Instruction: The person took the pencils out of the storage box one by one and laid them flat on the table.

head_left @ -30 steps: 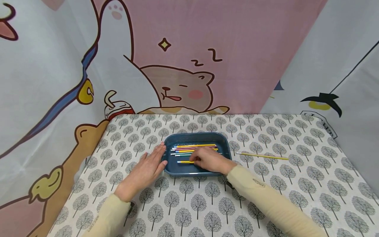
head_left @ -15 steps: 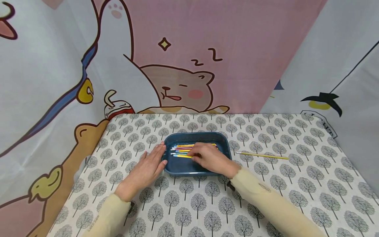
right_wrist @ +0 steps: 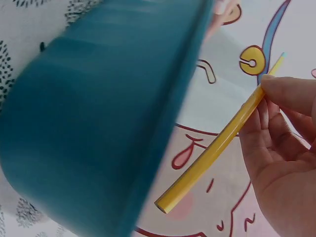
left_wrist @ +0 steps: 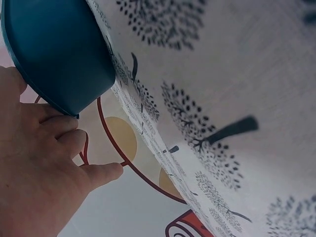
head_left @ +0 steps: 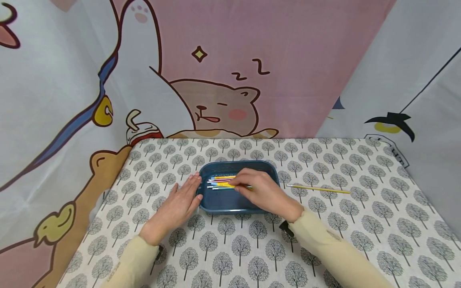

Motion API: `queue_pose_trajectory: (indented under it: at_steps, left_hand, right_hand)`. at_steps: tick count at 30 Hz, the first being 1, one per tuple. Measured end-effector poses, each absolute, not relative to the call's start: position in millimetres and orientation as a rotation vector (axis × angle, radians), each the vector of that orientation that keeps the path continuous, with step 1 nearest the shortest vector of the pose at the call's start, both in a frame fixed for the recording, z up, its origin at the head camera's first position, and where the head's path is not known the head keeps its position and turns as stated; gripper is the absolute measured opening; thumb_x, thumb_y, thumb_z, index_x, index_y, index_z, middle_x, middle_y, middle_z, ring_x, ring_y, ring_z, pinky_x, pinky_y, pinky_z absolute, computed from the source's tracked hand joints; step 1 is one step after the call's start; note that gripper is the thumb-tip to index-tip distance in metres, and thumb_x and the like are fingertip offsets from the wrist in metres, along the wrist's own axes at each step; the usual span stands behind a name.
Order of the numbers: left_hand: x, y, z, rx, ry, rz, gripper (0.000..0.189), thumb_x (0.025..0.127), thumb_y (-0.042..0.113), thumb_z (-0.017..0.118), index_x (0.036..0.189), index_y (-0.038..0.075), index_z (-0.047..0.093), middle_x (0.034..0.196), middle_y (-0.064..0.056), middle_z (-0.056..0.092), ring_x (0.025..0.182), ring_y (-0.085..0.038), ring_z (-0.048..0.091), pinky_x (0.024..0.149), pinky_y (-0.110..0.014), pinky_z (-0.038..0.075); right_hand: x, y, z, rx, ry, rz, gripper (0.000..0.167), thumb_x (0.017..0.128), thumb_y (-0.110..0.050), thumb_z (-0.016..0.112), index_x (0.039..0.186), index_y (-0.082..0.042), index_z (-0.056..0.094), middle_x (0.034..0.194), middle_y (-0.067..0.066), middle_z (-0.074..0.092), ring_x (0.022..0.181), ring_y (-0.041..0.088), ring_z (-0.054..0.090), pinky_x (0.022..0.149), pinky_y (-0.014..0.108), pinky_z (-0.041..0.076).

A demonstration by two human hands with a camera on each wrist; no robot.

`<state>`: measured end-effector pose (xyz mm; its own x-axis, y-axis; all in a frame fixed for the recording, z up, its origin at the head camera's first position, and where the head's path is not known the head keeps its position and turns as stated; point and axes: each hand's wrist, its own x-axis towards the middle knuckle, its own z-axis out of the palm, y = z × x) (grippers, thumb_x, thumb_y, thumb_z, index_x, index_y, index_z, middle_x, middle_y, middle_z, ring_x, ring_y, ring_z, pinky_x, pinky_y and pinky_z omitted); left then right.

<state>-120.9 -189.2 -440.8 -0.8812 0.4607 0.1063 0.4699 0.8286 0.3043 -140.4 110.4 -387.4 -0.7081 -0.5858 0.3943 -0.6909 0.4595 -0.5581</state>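
My right hand [head_left: 261, 187] pinches a yellow pencil [right_wrist: 212, 150] between thumb and fingers, over the blue tray [head_left: 234, 209]. In the right wrist view the pencil slants above the tray's rim, its blunt end nearest. Several pencils [head_left: 217, 188] lie side by side in the tray, yellow, red and green ones among them; my right hand covers their right ends in the head view. My left hand [head_left: 176, 212] rests its extended fingers against the tray's left rim. The left wrist view has those fingers touching the tray wall [left_wrist: 59, 54].
A single yellow pencil [head_left: 320, 189] lies on the table to the right of the tray. The table wears a white cloth [head_left: 223, 248] printed with grey trees. Behind it hangs a cartoon-printed curtain [head_left: 306, 72].
The right hand has carried the yellow pencil from the tray's near part toward the far side, over the row of pencils. The left hand has stayed at the rim.
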Motion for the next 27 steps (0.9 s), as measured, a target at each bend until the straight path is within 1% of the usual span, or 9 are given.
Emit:
queue_pose_trajectory:
  at_steps: [4,9,12,17,22,25,27]
  left_hand:
    - [-121.3,-189.0,-441.2,-0.755,-2.973,-0.505,0.063,0.113,0.041,0.038,0.163,0.004,0.03,0.171,-0.008,0.019,0.155,-0.031,0.026,0.118,-0.07,0.025]
    - [-121.4,-188.8,-442.9,-0.754,-2.964,-0.51,0.062,0.113,0.039,0.038,0.162,0.003,0.031,0.17,-0.011,0.023,0.155,-0.03,0.025,0.117,-0.071,0.025]
    - [-121.1,-188.6,-443.3,-0.75,-2.966,-0.513,0.062,0.113,0.04,0.037,0.162,0.002,0.031,0.17,-0.011,0.022,0.155,-0.03,0.025,0.117,-0.071,0.025]
    - [-120.6,-188.1,-443.1,-0.737,-2.975,-0.515,0.062,0.112,0.039,0.039,0.162,0.003,0.031,0.17,-0.011,0.022,0.155,-0.03,0.025,0.118,-0.071,0.025]
    - [-120.8,-188.0,-443.5,-0.734,-2.973,-0.516,0.061,0.112,0.035,0.043,0.162,0.003,0.031,0.17,-0.01,0.021,0.155,-0.031,0.026,0.118,-0.07,0.025]
    - [-120.8,-188.3,-444.4,-0.735,-2.973,-0.515,0.061,0.112,0.037,0.041,0.162,0.003,0.03,0.17,-0.012,0.022,0.155,-0.031,0.025,0.118,-0.07,0.024]
    - [-120.8,-188.4,-444.6,-0.734,-2.972,-0.515,0.062,0.112,0.038,0.039,0.163,0.004,0.03,0.17,-0.012,0.023,0.155,-0.031,0.025,0.118,-0.07,0.024]
  right_hand:
    - [-135.4,116.1,-381.5,1.126,-2.505,1.108,0.022,0.093,0.0,0.075,0.113,-0.009,0.08,0.106,-0.005,0.071,0.092,0.006,0.065,0.076,0.024,0.057]
    - [-131.1,123.9,-377.3,1.082,-2.501,1.125,0.024,0.093,0.001,0.075,0.115,-0.009,0.08,0.109,-0.006,0.072,0.094,0.008,0.066,0.078,0.029,0.059]
    - [-128.7,129.3,-374.9,1.055,-2.511,1.129,0.026,0.092,0.002,0.075,0.115,-0.009,0.079,0.11,-0.005,0.072,0.094,0.008,0.066,0.075,0.03,0.058]
    - [-124.9,138.1,-369.7,1.033,-2.507,1.113,0.027,0.091,0.003,0.076,0.115,-0.01,0.08,0.11,-0.005,0.071,0.088,0.007,0.064,0.067,0.025,0.055]
    - [-122.1,147.2,-367.3,1.015,-2.482,1.095,0.027,0.09,0.006,0.076,0.113,-0.008,0.08,0.108,-0.004,0.072,0.085,0.007,0.064,0.065,0.027,0.055]
    - [-120.7,153.5,-366.6,0.993,-2.477,1.071,0.028,0.088,0.006,0.077,0.112,-0.009,0.08,0.107,-0.004,0.073,0.085,0.007,0.065,0.066,0.028,0.056]
    - [-120.4,158.1,-366.6,0.985,-2.473,1.051,0.029,0.087,0.007,0.078,0.111,-0.01,0.08,0.106,-0.005,0.073,0.085,0.006,0.065,0.065,0.026,0.056]
